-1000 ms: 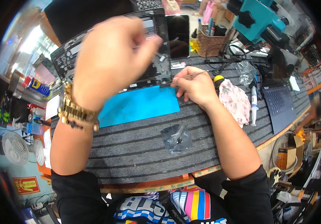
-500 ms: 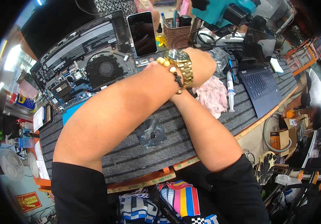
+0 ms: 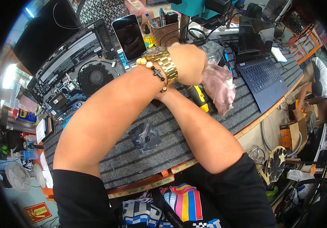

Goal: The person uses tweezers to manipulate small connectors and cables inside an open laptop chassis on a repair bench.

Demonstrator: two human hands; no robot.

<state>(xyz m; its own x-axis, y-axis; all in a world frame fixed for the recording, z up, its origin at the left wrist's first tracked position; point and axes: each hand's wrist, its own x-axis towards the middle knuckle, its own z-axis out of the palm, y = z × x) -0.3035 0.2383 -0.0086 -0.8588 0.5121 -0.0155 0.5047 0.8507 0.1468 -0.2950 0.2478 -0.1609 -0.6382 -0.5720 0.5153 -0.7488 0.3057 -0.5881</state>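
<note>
My left arm reaches across to the right, with a gold watch [image 3: 165, 64] and beaded bracelets on its wrist. My left hand [image 3: 188, 64] is closed on the top of a pink cloth [image 3: 219, 89], which hangs down over the mat. Under the left wrist, my right hand [image 3: 163, 95] is almost wholly hidden, so its fingers do not show. Between the right forearm and the cloth lies a yellow and black tool handle [image 3: 197, 98]. An opened laptop with its bottom cover off [image 3: 95, 76] lies left of the hands, its fan, battery and board bare.
A small clear plastic bag [image 3: 144, 136] with a dark piece lies on the grey striped mat [image 3: 121, 171]. Behind the hands stand a phone [image 3: 129, 36], a bottle of yellow liquid [image 3: 148, 40] and a woven pen basket [image 3: 165, 34]. A dark laptop [image 3: 264, 81] sits open at the right.
My left hand has drawn nearer the cloth and grips it. The cloth is bunched differently, and the white syringe beside it no longer shows. The yellow and black handle has come into sight.
</note>
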